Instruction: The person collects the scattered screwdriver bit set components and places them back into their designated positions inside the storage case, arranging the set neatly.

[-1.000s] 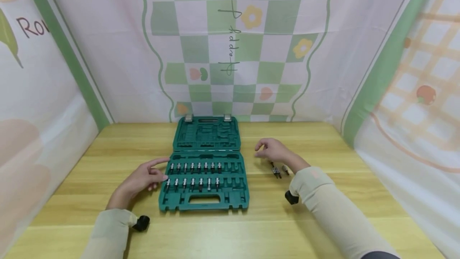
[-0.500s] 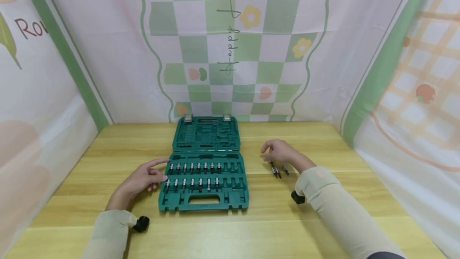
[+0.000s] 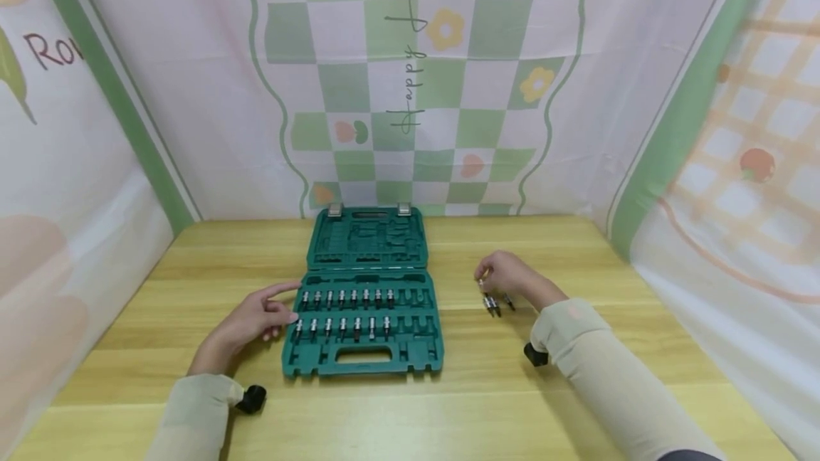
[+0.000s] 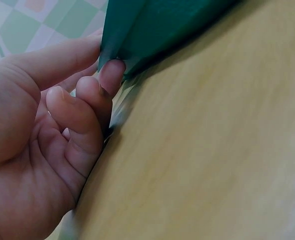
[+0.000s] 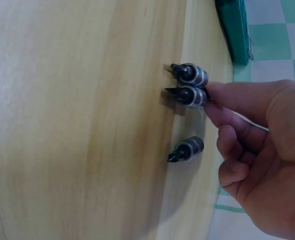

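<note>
A green plastic socket-bit case (image 3: 307,358) lies unfolded on the table, silver bit sockets (image 3: 354,297) standing in two rows in its near half. My left hand (image 3: 256,315) rests at the case's left side. Its index finger and thumb touch the edge, and the other fingers curl loosely in the left wrist view. To the right of the case, my right hand (image 3: 506,274) pinches a bit socket (image 3: 482,282) between thumb and index finger, low over the table. Right by those fingertips lie two bit sockets (image 5: 192,96) side by side, and a single one (image 5: 187,149) lies apart.
Empty slots (image 3: 416,326) show at the right end of both rows. The case's lid half (image 3: 368,237) lies folded back, its moulded recesses bare. Patterned cloth (image 3: 442,91) hangs behind the wooden table (image 3: 384,425) and on both sides.
My right hand has moved right and slightly down to the loose bit sockets, and its thumb and index finger have closed on one. The left hand and case have stayed put.
</note>
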`<state>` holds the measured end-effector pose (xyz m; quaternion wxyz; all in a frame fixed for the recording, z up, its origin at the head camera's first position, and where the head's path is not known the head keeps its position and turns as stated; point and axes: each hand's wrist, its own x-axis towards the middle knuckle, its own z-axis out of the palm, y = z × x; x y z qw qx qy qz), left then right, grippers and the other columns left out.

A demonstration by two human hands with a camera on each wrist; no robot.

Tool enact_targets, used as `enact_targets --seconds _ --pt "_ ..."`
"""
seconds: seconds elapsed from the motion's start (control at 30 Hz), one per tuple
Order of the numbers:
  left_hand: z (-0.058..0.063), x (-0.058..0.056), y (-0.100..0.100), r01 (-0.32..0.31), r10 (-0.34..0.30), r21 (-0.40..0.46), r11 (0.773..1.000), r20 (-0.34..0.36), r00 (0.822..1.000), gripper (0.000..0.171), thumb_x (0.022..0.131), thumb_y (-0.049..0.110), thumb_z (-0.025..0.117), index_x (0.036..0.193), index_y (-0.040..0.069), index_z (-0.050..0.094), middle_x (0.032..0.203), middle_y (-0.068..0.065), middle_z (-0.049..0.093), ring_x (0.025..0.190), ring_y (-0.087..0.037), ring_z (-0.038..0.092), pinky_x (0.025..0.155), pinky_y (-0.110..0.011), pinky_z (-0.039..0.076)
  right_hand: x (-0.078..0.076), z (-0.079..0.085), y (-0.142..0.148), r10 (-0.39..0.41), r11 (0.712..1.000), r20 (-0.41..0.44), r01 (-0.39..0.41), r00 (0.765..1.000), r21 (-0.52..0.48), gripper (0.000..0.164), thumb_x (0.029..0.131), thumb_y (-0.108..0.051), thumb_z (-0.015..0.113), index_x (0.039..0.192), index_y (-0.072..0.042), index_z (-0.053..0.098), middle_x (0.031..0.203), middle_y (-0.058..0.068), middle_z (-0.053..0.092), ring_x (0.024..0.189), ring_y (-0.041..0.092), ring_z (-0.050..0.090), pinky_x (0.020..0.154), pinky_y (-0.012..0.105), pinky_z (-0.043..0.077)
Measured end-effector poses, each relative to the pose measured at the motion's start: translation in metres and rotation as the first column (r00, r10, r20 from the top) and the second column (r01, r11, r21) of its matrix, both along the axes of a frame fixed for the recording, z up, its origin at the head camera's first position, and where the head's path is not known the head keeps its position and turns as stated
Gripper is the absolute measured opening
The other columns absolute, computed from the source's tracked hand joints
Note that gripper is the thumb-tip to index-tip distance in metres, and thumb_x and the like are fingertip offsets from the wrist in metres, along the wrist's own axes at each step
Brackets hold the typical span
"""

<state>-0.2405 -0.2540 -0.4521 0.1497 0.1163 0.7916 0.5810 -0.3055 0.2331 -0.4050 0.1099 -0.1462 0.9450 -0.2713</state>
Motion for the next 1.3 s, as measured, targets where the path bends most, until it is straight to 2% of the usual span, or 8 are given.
enact_targets --seconds 0.23,0.43,0.57,0.73,0.97,1.3 --pt "-0.002 -0.001 0.0 0.017 -0.017 -0.003 1.0 -0.013 1.0 0.066 0.092 0.013 0.068 0.15 0.008 0.036 0.083 -0.014 0.066 0.056 -0.016 0.052 0.051 -0.027 0.048 -0.001 -0.007 0.006 -0.013 1.0 -0.033 0.013 0.999 0.001 0.015 0.083 0.001 0.069 0.098 0.003 0.07 0.09 0.009 0.067 0.08 0.023 0.06 0.072 0.039 0.051" --pt "-0.002 -0.001 -0.002 0.012 -0.012 -0.003 1.0 -0.014 1.0 0.066 0.092 0.013 0.068 0.15 0.007 0.036 0.081 -0.013 0.066 0.056 -0.016 0.052 0.051 -0.027 0.048 -0.003 -0.011 0.007 -0.033 0.999 -0.076 0.034 0.997 0.015 0.014 0.084 -0.003 0.071 0.096 0.003 0.07 0.086 0.007 0.066 0.078 0.022 0.059 0.071 0.039 0.05" --pt "-0.001 -0.001 -0.001 0.011 -0.011 -0.01 1.0 -0.016 1.0 0.066 0.093 0.013 0.067 0.15 0.008 0.035 0.082 -0.013 0.066 0.057 -0.016 0.052 0.051 -0.027 0.048 -0.004 -0.011 0.009 -0.088 0.996 -0.141 0.09 0.986 0.011 0.011 0.08 -0.003 0.072 0.089 0.0 0.068 0.08 0.007 0.065 0.074 0.021 0.059 0.069 0.037 0.05" --pt "0.001 0.0 0.001 0.009 -0.009 -0.011 1.0 -0.02 1.0 0.066 0.093 0.013 0.067 0.15 0.007 0.035 0.082 -0.014 0.066 0.058 -0.017 0.052 0.051 -0.028 0.047 -0.004 -0.008 0.011 -0.167 0.986 -0.17 0.168 0.971 -0.009 0.009 0.083 -0.002 0.068 0.091 -0.001 0.063 0.084 0.009 0.063 0.077 0.024 0.059 0.07 0.039 0.05" --pt "0.002 0.001 0.0 0.013 -0.014 -0.006 1.0 -0.024 1.0 0.066 0.093 0.012 0.067 0.15 0.007 0.035 0.083 -0.015 0.065 0.058 -0.018 0.052 0.05 -0.027 0.047 -0.007 -0.009 0.008 -0.192 0.98 -0.25 0.198 0.949 0.002 0.007 0.089 -0.007 0.067 0.094 -0.003 0.064 0.09 0.01 0.065 0.083 0.027 0.06 0.073 0.043 0.05" --pt "0.001 0.001 0.0 0.009 -0.009 0.003 1.0 -0.011 1.0 0.067 0.093 0.013 0.067 0.151 0.007 0.034 0.084 -0.015 0.065 0.058 -0.018 0.052 0.05 -0.028 0.047 -0.006 -0.011 -0.012 -0.222 0.971 -0.255 0.191 0.941 -0.141 0.006 0.09 -0.008 0.068 0.095 -0.005 0.066 0.088 0.007 0.066 0.082 0.024 0.062 0.072 0.04 0.051"
